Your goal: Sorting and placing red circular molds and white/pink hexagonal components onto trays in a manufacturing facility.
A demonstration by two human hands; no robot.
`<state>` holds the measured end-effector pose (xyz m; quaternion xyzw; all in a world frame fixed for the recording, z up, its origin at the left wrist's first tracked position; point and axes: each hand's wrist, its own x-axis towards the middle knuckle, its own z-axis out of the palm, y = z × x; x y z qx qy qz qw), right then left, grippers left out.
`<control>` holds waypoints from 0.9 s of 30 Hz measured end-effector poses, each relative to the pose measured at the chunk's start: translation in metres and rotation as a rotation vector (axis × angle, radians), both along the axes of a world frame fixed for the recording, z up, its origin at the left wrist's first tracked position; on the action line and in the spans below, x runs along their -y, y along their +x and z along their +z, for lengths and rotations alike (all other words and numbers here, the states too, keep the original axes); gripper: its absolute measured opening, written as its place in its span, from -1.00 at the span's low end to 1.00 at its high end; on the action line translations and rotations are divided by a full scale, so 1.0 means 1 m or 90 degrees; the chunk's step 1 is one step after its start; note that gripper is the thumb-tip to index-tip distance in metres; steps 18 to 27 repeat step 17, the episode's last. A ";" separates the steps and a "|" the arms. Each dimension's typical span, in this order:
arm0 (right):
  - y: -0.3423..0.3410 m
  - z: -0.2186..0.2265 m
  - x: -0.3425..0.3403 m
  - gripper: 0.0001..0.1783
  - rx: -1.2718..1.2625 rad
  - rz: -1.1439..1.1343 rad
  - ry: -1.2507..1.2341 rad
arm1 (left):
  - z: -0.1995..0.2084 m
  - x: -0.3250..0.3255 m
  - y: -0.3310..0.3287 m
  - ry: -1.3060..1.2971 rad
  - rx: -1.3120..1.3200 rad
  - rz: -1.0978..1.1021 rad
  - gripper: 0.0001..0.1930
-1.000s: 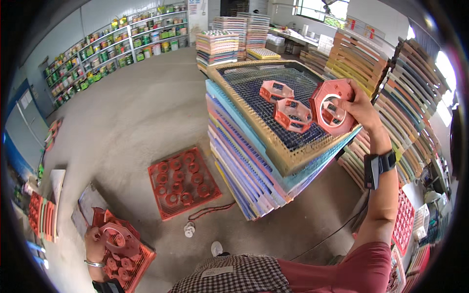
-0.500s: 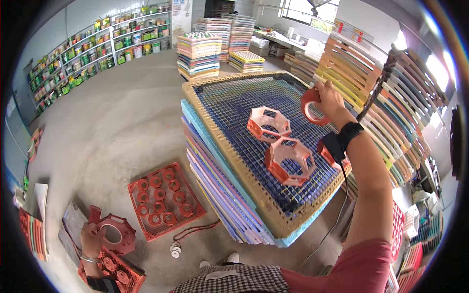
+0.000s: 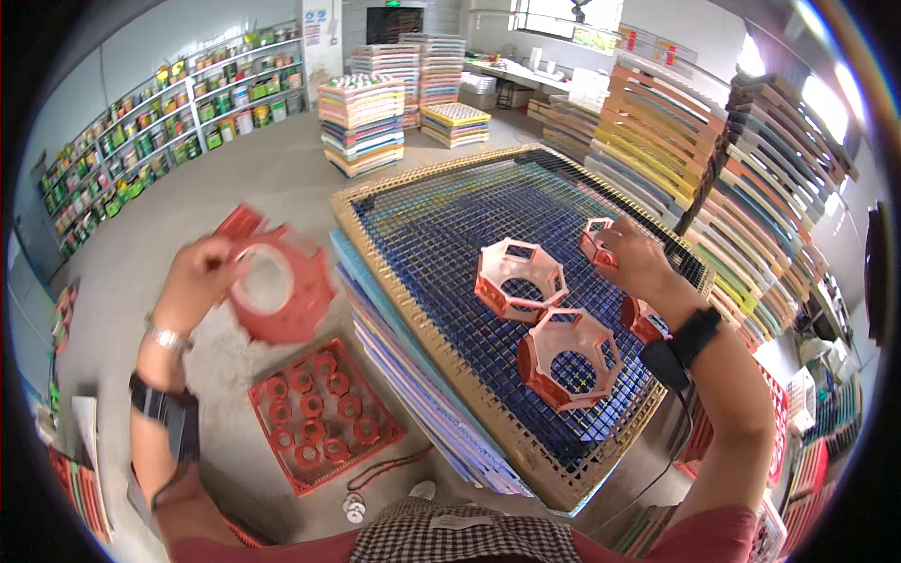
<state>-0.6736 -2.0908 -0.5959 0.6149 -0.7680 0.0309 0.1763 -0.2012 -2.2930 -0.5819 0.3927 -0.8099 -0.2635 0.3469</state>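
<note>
My left hand is raised left of the rack, its fingers closed on the rim of a red notched ring with a pale inside and a tab on top; motion blurs it slightly. My right hand bends over the far right part of the mesh rack, fingers closed at the edge of a red octagonal frame; the hand hides part of that frame. Two more octagonal frames, one farther and one nearer, stand on the mesh, pale inside and red outside. Another red frame is partly behind my right wrist.
The tan-edged rack tops a stack of coloured frames. On the floor at left lies a red crate holding several red rings. Tall stacks of trays stand at right, others behind. Shelves of cans line the left wall.
My left hand has risen from the low crate at lower left with the red ring. My right hand has lowered its octagonal frame onto the mesh. The view has shifted a little.
</note>
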 end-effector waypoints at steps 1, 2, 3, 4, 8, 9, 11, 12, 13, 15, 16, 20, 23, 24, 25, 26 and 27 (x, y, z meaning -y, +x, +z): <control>0.010 0.010 -0.009 -0.58 0.052 0.022 -0.030 | 0.009 0.018 -0.024 -0.026 0.006 -0.044 -0.68; 0.020 0.022 -0.021 -0.63 0.088 0.021 -0.064 | 0.018 0.034 -0.052 -0.058 0.025 -0.102 -0.66; 0.037 0.032 -0.032 -0.67 0.104 0.021 -0.109 | 0.026 0.050 -0.078 -0.090 0.045 -0.155 -0.63; 0.047 0.040 -0.045 -0.68 0.126 0.047 -0.140 | 0.023 0.081 -0.107 -0.163 0.047 -0.192 -0.62; 0.096 0.054 -0.099 -0.67 0.119 0.002 -0.215 | 0.020 0.118 -0.236 -0.371 0.120 -0.114 -0.69; 0.111 0.054 -0.111 -0.66 0.154 -0.036 -0.221 | 0.021 0.113 -0.261 -0.392 0.134 -0.081 -0.71; 0.129 0.048 -0.136 -0.66 0.127 -0.060 -0.218 | 0.008 0.124 -0.304 -0.521 0.126 -0.054 -0.77; 0.138 0.046 -0.149 -0.66 0.099 -0.075 -0.214 | 0.000 0.115 -0.329 -0.483 0.091 -0.044 -0.80; 0.147 0.043 -0.161 -0.66 0.072 -0.087 -0.209 | -0.008 0.109 -0.347 -0.531 0.081 -0.063 -0.86; 0.164 0.032 -0.186 -0.66 0.119 -0.163 -0.202 | -0.023 0.116 -0.380 -0.687 0.094 -0.091 -0.88; 0.169 0.026 -0.200 -0.65 0.126 -0.186 -0.168 | -0.031 0.118 -0.396 -0.714 0.101 -0.106 -0.86; 0.171 0.020 -0.215 -0.63 0.138 -0.211 -0.133 | -0.034 0.111 -0.410 -0.743 0.096 -0.122 -0.88; 0.171 0.020 -0.215 -0.63 0.138 -0.211 -0.133 | -0.034 0.111 -0.410 -0.743 0.096 -0.122 -0.88; 0.171 0.020 -0.215 -0.63 0.138 -0.211 -0.133 | -0.034 0.111 -0.410 -0.743 0.096 -0.122 -0.88; 0.171 0.020 -0.215 -0.63 0.138 -0.211 -0.133 | -0.034 0.111 -0.410 -0.743 0.096 -0.122 -0.88; 0.171 0.020 -0.215 -0.63 0.138 -0.211 -0.133 | -0.034 0.111 -0.410 -0.743 0.096 -0.122 -0.88; 0.171 0.020 -0.215 -0.63 0.138 -0.211 -0.133 | -0.034 0.111 -0.410 -0.743 0.096 -0.122 -0.88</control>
